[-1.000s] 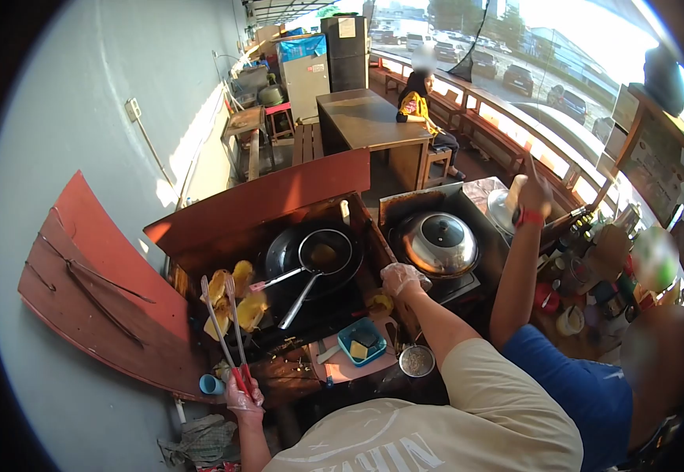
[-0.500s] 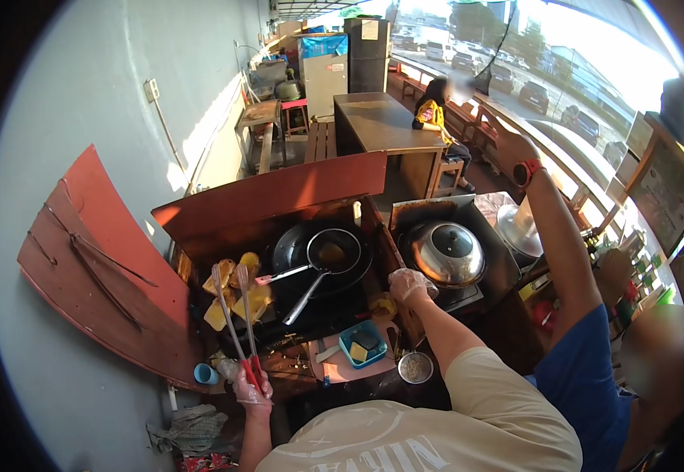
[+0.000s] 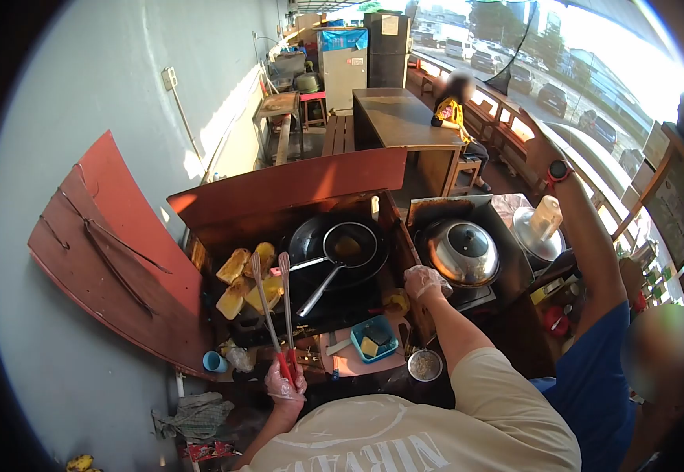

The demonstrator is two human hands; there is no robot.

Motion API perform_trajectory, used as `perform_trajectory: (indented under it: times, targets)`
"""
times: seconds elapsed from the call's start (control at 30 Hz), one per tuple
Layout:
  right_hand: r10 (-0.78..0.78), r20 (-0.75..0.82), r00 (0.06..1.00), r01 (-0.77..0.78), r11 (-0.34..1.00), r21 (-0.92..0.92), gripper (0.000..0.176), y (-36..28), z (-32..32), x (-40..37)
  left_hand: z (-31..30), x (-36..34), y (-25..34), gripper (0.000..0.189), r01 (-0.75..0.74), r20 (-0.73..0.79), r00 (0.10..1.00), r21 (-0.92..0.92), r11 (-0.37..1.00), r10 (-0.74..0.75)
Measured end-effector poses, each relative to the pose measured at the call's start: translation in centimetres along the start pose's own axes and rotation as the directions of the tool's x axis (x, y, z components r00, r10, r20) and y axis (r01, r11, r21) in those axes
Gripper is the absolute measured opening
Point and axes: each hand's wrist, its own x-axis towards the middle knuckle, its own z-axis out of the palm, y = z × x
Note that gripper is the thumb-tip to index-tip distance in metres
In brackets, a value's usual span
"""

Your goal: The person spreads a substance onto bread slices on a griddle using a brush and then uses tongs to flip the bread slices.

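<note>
My left hand point(image 3: 285, 385), in a clear plastic glove, grips a pair of tongs point(image 3: 268, 315) by their red handles. The metal tips stand apart with nothing between them, above toasted bread slices point(image 3: 234, 300) on the dark griddle. My right hand point(image 3: 426, 283), also gloved, is closed over the edge of the stove's side panel point(image 3: 407, 245), left of a domed steel lid point(image 3: 465, 253). Between my hands, a long-handled round pan or strainer point(image 3: 350, 244) lies in a black wok point(image 3: 301, 236). A pink-handled utensil point(image 3: 299, 266) lies against it.
At the front are a blue tub point(image 3: 375, 340) with a yellow block, a pink board point(image 3: 346, 362) and a metal bowl point(image 3: 424, 365). A blue cup point(image 3: 215, 362) stands left. Red metal shields point(image 3: 295, 185) rise behind. A co-worker's arm point(image 3: 590, 228) reaches in from the right.
The view has shifted slightly, moving the scene rightward. My left hand has carried the tongs right, toward the wok. My right hand stays on the panel.
</note>
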Motion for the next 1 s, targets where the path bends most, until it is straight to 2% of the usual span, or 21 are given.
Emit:
perform_trajectory:
  times: [0.17,0.3,0.37,0.5,0.67,0.77,0.83,0.87,0.9,0.97,1.0]
  targets:
    - [-0.016,0.042,0.999,0.019,0.998,-0.053,0.024,-0.3,-0.4,0.0,0.0,-0.1,0.9,0.038,-0.002,0.014,1.000,0.054,0.999,0.001]
    - [-0.014,0.039,0.999,0.014,1.000,-0.018,0.024,-0.1,-0.4,-0.1,-1.0,0.5,1.3,0.037,-0.003,0.024,1.000,0.074,0.997,0.001]
    - [-0.036,-0.046,0.998,0.033,0.998,-0.047,0.023,0.0,0.1,0.0,-1.3,0.8,1.6,0.036,0.016,-0.002,1.000,0.054,0.998,-0.016]
    - [-0.026,-0.035,0.999,0.024,0.999,-0.042,0.024,-0.7,-1.0,-0.5,-2.2,2.2,2.5,0.037,0.008,0.024,1.000,0.088,0.996,-0.010]
    - [-0.019,-0.073,0.997,0.018,1.000,-0.019,0.024,-0.1,0.3,0.0,-3.4,4.4,3.7,0.040,0.018,0.038,0.999,0.034,0.999,-0.020]
    - [-0.001,-0.007,1.000,0.001,0.999,-0.034,0.025,-0.6,-0.7,-0.1,-3.7,5.5,5.3,0.042,0.006,0.045,0.999,0.016,1.000,-0.007]
    - [0.010,0.009,1.000,-0.010,0.999,-0.043,0.026,-0.8,-0.8,-0.1,-4.2,6.0,6.4,0.043,-0.076,0.132,0.988,-0.040,0.996,0.080]
    - [0.015,0.018,1.000,-0.014,0.998,-0.057,0.026,-0.8,-0.8,-0.2,-4.6,5.9,6.7,0.046,-0.193,0.202,0.960,-0.025,0.981,0.194]
    - [0.022,0.020,1.000,-0.021,0.998,-0.061,0.026,-0.8,-0.9,-0.4,-4.3,5.6,7.2,0.046,-0.186,0.207,0.960,-0.025,0.982,0.187]
    - [0.043,-0.013,0.999,-0.044,0.997,-0.062,0.026,-1.1,-1.1,-0.4,-3.5,4.8,8.5,0.046,-0.397,0.364,0.881,0.225,0.890,0.301]
    - [0.043,-0.016,0.999,-0.044,0.997,-0.063,0.026,-1.2,-1.0,-0.2,-3.6,5.0,9.5,0.039,-0.334,0.378,0.904,0.326,0.884,0.202]
